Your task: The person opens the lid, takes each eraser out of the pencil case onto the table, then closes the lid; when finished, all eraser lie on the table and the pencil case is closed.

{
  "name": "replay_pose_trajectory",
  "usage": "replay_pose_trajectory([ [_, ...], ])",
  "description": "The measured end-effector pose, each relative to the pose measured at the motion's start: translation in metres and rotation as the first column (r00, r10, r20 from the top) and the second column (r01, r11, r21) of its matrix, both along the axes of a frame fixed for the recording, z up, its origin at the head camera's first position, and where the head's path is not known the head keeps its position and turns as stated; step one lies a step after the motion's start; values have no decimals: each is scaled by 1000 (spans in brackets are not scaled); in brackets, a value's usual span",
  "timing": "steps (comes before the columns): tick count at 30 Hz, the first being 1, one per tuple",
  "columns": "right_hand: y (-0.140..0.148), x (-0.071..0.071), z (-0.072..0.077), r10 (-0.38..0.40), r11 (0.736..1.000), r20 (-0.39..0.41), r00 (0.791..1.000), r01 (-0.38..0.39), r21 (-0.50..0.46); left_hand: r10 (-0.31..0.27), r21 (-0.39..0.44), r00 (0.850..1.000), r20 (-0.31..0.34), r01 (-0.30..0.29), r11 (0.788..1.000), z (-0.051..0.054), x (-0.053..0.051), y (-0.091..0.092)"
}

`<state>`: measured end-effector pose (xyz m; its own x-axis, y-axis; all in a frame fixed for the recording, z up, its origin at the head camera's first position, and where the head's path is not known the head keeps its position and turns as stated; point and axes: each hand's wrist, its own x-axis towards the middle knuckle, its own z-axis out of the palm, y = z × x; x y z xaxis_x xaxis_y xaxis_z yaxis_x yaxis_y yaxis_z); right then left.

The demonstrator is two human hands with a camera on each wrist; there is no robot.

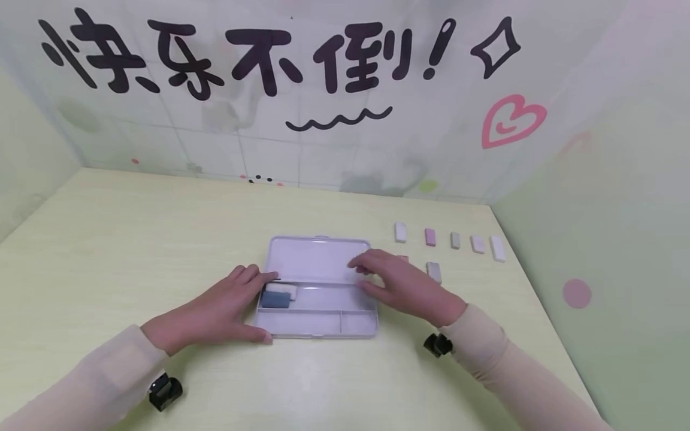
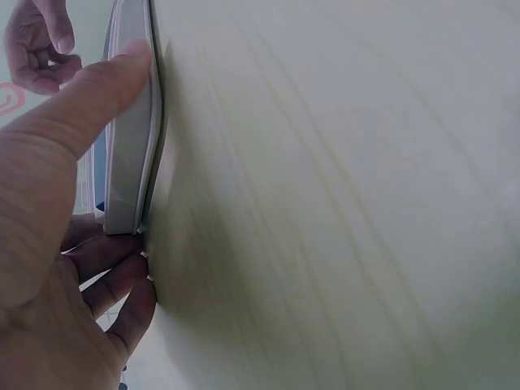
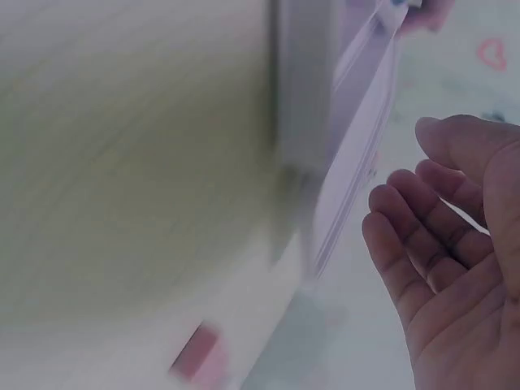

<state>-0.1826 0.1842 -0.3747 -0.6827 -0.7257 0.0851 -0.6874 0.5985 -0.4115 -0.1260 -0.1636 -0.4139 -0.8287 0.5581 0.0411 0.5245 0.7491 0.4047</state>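
Note:
An opened pale lilac plastic pencil case (image 1: 309,323) lies on the table, its lid (image 1: 318,257) laid back toward the wall. In the left end of its middle compartment are a white eraser (image 1: 288,290) and a dark blue eraser (image 1: 276,300). My left hand (image 1: 215,317) holds the case's left end, thumb on the front side and fingers round the left rear; in the left wrist view the thumb (image 2: 122,77) presses the side wall. Over the right end hovers my right hand (image 1: 409,284), fingers loosely bent, with nothing in it in the right wrist view.
Several small erasers stand apart right of the case: a white one (image 1: 400,231), a pink one (image 1: 430,237), grey ones (image 1: 455,240) and a longer white one (image 1: 498,248) by the right wall. A reddish eraser (image 3: 195,355) lies near the case.

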Motion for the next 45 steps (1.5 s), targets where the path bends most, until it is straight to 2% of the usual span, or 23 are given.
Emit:
replay_pose_trajectory([
  [4, -28, 5, 1, 114, 990, -26, 993, -112, 85, -2, 14, 1000, -2, 2, 1000, 0, -1, 0],
  [8, -47, 9, -2, 185, 974, -54, 981, -176, 143, -4, 7, 1000, 12, 4, 1000, 0, -3, 1],
  [14, -72, 10, -1, 280, 951, -84, 956, -264, 161, 5, -13, 1000, 29, -5, 1000, 2, -5, 1],
  [19, -91, 7, 1, 329, 931, -48, 943, -316, 182, -7, 14, 999, 37, 7, 1000, 4, -5, 0],
  [25, -107, 4, 1, 353, 907, -6, 935, -341, 247, -4, 30, 999, 49, 2, 1000, 3, -5, 0],
  [32, -118, 4, -1, 394, 864, -71, 917, -343, 369, 5, 16, 998, 65, -6, 1000, 2, -5, 0],
  [36, -121, 4, -7, 409, 848, -108, 906, -333, 412, 11, 8, 997, 80, -12, 1000, 2, -5, 0],
  [39, -122, 3, -10, 403, 854, -108, 909, -331, 402, 10, 11, 997, 80, -11, 1000, 2, -5, 0],
  [45, -122, 3, -9, 349, 881, -44, 936, -312, 357, 14, 14, 996, 86, -15, 1000, 3, -4, 0],
])
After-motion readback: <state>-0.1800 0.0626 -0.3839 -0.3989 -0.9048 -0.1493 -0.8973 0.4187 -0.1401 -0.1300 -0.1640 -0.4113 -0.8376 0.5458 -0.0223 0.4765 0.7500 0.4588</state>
